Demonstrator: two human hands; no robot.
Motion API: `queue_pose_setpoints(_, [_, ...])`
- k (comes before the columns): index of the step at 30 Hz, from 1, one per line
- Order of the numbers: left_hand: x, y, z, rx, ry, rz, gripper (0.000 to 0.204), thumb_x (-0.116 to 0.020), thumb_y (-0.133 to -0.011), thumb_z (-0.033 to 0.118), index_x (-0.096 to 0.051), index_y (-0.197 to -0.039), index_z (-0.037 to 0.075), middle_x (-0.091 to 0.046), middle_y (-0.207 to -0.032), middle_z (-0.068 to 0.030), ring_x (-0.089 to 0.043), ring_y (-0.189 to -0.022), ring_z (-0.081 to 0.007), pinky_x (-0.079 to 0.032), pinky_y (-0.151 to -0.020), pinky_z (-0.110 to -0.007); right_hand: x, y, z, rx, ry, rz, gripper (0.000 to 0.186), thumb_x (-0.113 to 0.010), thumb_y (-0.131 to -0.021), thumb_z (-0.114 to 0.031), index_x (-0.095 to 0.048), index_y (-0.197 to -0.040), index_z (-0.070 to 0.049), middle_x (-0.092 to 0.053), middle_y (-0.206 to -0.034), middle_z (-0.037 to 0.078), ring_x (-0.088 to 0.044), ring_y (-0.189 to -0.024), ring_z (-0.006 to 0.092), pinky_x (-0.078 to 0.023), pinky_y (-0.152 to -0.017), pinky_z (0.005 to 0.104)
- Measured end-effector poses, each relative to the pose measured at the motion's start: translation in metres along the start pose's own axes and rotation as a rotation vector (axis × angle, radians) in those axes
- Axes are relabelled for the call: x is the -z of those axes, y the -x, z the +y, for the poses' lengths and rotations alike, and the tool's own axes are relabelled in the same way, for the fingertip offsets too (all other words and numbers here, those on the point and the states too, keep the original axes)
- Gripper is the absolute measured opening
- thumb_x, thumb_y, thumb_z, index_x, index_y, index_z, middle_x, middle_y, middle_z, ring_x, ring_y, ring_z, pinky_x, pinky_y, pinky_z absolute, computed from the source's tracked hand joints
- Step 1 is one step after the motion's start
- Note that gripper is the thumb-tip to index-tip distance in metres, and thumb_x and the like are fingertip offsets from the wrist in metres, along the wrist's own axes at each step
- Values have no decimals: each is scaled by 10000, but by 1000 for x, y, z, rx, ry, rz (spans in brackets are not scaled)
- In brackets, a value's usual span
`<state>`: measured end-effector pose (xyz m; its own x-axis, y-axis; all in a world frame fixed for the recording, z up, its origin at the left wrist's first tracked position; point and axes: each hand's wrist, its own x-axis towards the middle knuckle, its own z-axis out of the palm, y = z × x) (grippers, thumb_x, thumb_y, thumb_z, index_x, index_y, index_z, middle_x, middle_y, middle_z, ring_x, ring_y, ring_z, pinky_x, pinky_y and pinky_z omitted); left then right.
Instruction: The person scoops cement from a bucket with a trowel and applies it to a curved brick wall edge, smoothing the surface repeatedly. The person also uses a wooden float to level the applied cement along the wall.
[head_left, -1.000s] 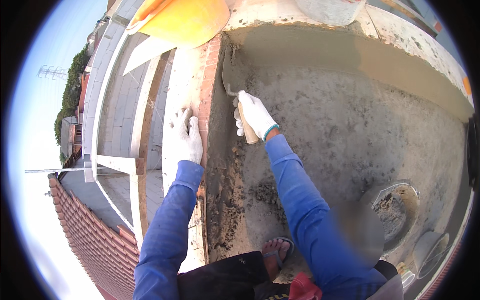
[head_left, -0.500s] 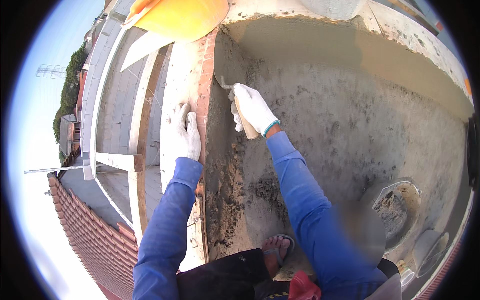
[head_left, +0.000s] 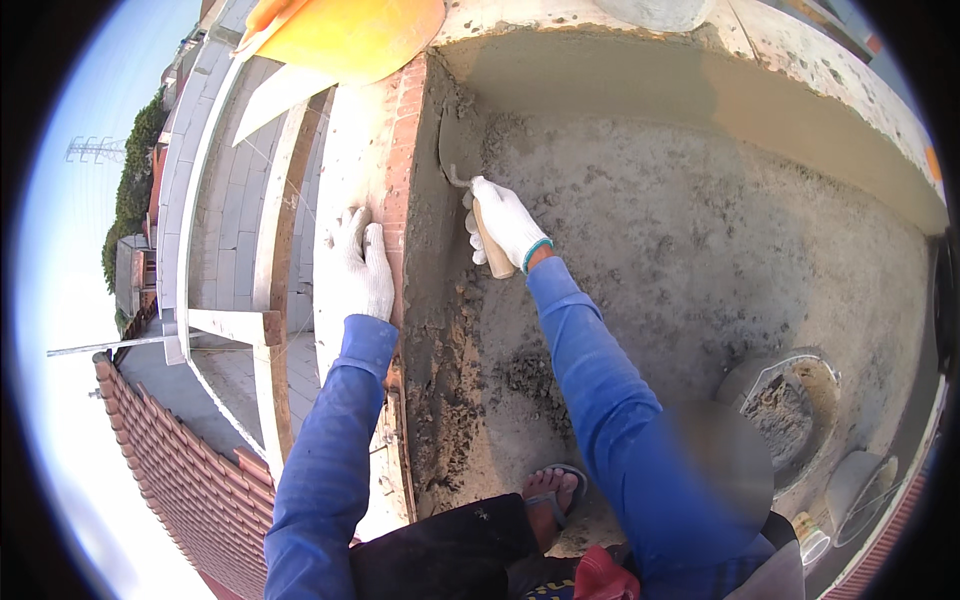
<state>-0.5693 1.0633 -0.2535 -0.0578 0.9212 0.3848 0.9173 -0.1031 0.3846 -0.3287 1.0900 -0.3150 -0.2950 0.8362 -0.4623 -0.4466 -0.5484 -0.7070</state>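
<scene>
My right hand (head_left: 505,222), in a white glove, grips the wooden handle of a trowel (head_left: 495,255). Its bent shank reaches to a blade (head_left: 450,140) against the wet cement face (head_left: 428,335) on the inner side of the left wall, near the far corner. My left hand (head_left: 362,265), also gloved, lies with slightly bent fingers on top of that wall (head_left: 375,130), beside a strip of exposed red brick (head_left: 398,180). The cement-coated floor (head_left: 630,240) spreads to the right of both hands, with dark rough patches near the left wall.
A yellow container (head_left: 360,35) sits at the far wall corner, a grey one (head_left: 650,10) further right. A bucket of mortar (head_left: 785,420) and more containers (head_left: 860,495) stand lower right. Left, beyond the wall, are timber beams (head_left: 270,280) and a tiled roof (head_left: 180,460). My sandalled foot shows below.
The trowel in my right hand went up along the left wall toward the corner, then came slightly back down. The view has shifted a little; my left hand stays on the wall top.
</scene>
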Motion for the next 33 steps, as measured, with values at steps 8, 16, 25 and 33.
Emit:
queue_pose_setpoints(8, [8, 0, 18, -18, -77, 9, 329, -688, -1071, 209, -771, -1340, 39, -682, -1500, -212, -552, -1476, -398, -398, -1267, -466, -4, 0, -4, 81, 41, -15, 457, -459, -1152, -499, -579, -1127, -59, -562, -752, 64, -574, -588, 197, -554, -494, 414])
queue_pose_setpoints(16, [18, 0, 21, 4, -156, 30, 332, -708, -1061, 246, -781, -1337, 76, -696, -1496, -169, -556, -1465, -403, -388, -1271, -473, -1, -13, 9, 1, -8, 10, 502, -487, -1134, -554, -566, -1162, -59, -580, -775, 79, -588, -590, 204, -563, -493, 429])
queue_pose_setpoints(25, [11, 3, 12, 8, -117, 24, 320, -667, -1082, 261, -778, -1334, 97, -684, -1514, -148, -528, -1482, -417, -354, -1291, -501, -1, -10, 11, -54, -47, 47, 453, -493, -1132, -548, -571, -1097, -103, -559, -749, 66, -558, -554, 198, -539, -471, 427])
queue_pose_setpoints(33, [9, 4, 16, 8, -103, 24, 331, -650, -1093, 264, -767, -1351, 94, -680, -1514, -157, -519, -1495, -417, -325, -1307, -507, 11, -18, 16, -92, -53, 56, 432, -545, -1110, -585, -504, -1077, -156, -580, -735, 82, -570, -546, 219, -526, -459, 433])
